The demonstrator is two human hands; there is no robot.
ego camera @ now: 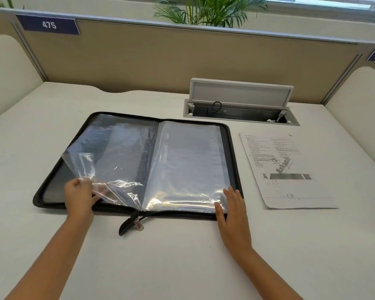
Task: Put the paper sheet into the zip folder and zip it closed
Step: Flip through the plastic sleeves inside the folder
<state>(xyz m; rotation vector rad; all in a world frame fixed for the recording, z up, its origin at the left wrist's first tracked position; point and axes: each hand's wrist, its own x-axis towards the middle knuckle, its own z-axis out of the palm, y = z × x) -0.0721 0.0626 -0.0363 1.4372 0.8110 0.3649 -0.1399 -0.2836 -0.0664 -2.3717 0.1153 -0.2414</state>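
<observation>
A black zip folder [52,169] lies wide open on the white desk, showing clear plastic sleeves on both halves. My left hand [79,195] pinches the lower corner of a clear sleeve [108,156] on the left half and holds it lifted and curled. My right hand [231,207] rests flat, fingers spread, on the near right corner of the right-hand sleeves [188,161]. The zipper pull [131,223] hangs off the folder's near edge at the spine. A printed paper sheet [284,169] lies flat on the desk to the right of the folder, apart from both hands.
An open cable box with a raised grey lid [240,93] sits in the desk behind the paper. A tan partition [182,59] with a "475" label closes the back. Cream side panels stand at left and right. A plant shows behind the partition.
</observation>
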